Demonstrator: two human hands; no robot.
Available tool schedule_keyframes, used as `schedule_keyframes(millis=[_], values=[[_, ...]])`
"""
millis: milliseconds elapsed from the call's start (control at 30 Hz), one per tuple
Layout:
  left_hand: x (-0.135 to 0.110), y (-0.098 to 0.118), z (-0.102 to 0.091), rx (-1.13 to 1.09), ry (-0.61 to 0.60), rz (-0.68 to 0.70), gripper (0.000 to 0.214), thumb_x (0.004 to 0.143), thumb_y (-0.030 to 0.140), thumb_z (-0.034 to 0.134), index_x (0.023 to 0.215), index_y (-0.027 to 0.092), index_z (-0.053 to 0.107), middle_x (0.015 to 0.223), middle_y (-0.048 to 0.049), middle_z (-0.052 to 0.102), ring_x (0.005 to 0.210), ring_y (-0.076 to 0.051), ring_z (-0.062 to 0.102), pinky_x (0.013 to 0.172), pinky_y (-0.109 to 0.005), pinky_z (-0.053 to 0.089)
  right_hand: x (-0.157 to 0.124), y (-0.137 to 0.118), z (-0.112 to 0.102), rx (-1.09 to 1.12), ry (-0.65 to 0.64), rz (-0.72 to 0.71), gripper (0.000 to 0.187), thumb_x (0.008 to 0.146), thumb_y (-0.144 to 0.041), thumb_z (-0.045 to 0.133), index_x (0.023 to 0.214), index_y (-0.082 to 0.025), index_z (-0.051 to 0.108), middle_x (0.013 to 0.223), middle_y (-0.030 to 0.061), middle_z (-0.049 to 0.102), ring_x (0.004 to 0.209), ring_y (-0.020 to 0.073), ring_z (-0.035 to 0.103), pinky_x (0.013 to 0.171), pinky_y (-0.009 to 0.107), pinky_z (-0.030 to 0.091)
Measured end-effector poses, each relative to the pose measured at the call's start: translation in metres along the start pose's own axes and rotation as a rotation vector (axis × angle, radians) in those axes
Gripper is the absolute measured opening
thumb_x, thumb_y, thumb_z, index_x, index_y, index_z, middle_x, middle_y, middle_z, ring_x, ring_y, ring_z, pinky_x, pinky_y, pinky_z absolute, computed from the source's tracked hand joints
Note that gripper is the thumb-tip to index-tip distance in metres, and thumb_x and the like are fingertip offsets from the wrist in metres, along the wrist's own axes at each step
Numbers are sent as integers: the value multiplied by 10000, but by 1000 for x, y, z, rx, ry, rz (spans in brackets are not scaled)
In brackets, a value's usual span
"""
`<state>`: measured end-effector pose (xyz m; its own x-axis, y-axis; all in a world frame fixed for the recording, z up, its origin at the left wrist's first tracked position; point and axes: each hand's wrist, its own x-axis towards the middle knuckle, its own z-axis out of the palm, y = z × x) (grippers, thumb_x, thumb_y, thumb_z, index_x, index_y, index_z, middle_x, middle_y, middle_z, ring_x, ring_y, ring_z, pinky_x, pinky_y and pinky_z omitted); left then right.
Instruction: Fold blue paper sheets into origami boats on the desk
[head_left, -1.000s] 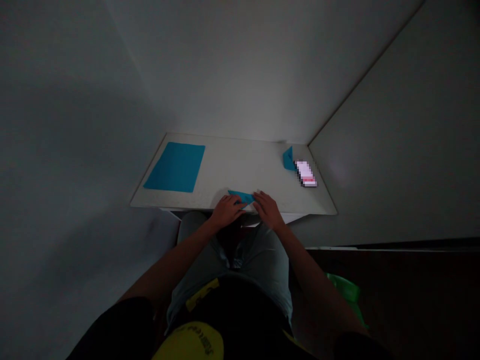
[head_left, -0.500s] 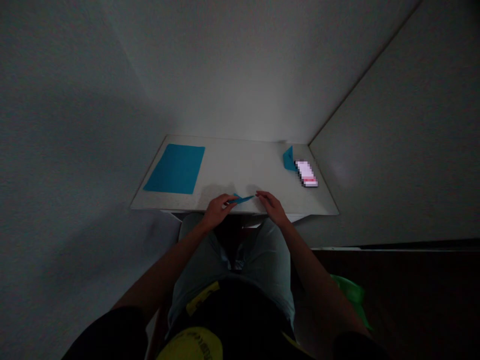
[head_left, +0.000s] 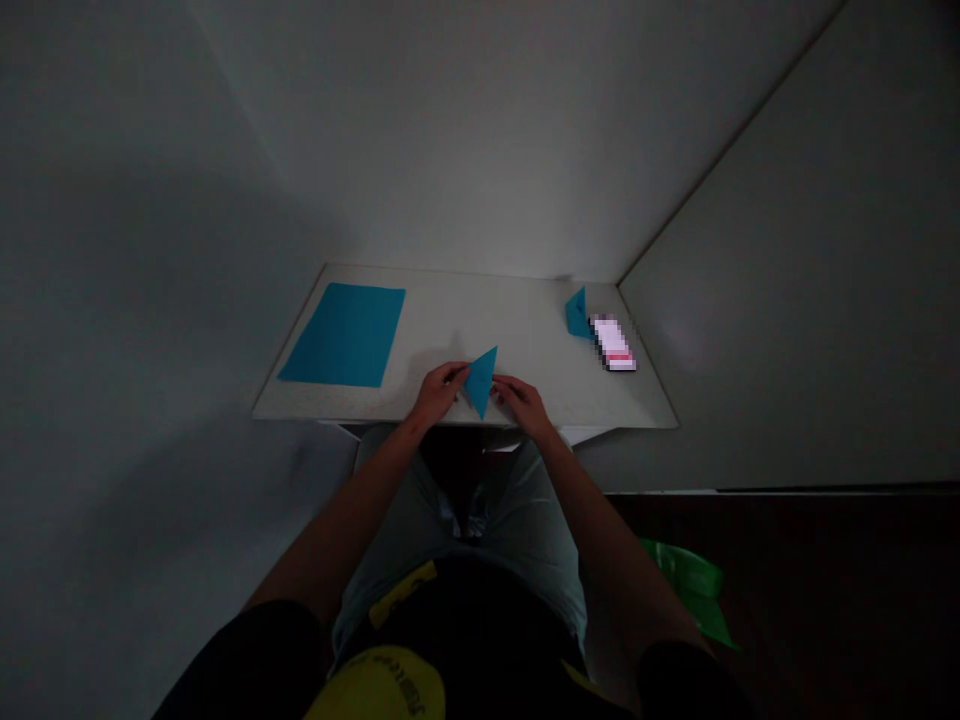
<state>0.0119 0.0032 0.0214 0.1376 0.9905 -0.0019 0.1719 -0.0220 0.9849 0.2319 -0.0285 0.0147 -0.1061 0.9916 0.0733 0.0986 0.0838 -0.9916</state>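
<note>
A small piece of folded blue paper (head_left: 481,382) is held up just above the table's front edge, its flat side facing me and pointed at top and bottom. My left hand (head_left: 441,392) is closed on its left side, thumb and fingers pinching it. On the opposite side my right hand (head_left: 521,400) has its fingertips closed at the paper's right edge; the exact grip there is small and dark. Farther back on the right stands another folded blue paper piece (head_left: 577,314), beside a phone (head_left: 613,343) with a lit, blurred screen.
A flat blue sheet of paper (head_left: 346,335) lies on the left part of the white table (head_left: 480,310). Walls (head_left: 465,150) close in the table at the back and sides. On the floor at lower right is a green plastic object (head_left: 688,585).
The folded paper has turned from nearly edge-on to showing its flat face. My right hand has come leftward to its edge, and both hands have risen slightly in view.
</note>
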Motion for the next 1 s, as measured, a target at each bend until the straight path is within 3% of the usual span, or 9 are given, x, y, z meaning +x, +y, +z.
schedule_keyframes(millis=[67,200,633,800,1000], values=[[2,-1,-4,-19,-49,-29,444,976,516,686,1237,166,766,1151,-106,811,873,-204,749,588,-257,590,0,1,-1,-13,-8,6,467,915,-637,714,1164,-256,817,925,41,794,769,191,693,800,362,603],[3,-1,-6,-27,-105,-28,455,971,530,695,1235,166,764,1070,-92,811,823,-187,740,599,-253,608,0,2,2,-45,2,-2,477,885,-631,738,1150,-242,811,861,26,763,736,183,671,745,335,579],[6,2,-6,-53,-105,-68,427,978,509,689,1209,160,771,1022,-86,804,798,-178,728,601,-251,618,0,4,3,-59,5,-4,502,896,-641,710,1174,-233,801,902,28,781,744,181,677,759,334,590],[7,0,-4,-62,-94,-90,377,964,466,707,1178,165,782,931,-68,786,764,-174,711,596,-251,617,-1,4,5,-77,-9,-34,488,901,-637,711,1158,-231,795,820,8,733,722,178,655,729,319,563],[7,0,-5,-80,-97,-72,379,961,467,712,1166,156,781,965,-81,793,752,-171,712,574,-251,614,-2,4,5,-89,2,-42,478,904,-634,718,1159,-234,783,811,14,722,735,189,661,745,327,561]])
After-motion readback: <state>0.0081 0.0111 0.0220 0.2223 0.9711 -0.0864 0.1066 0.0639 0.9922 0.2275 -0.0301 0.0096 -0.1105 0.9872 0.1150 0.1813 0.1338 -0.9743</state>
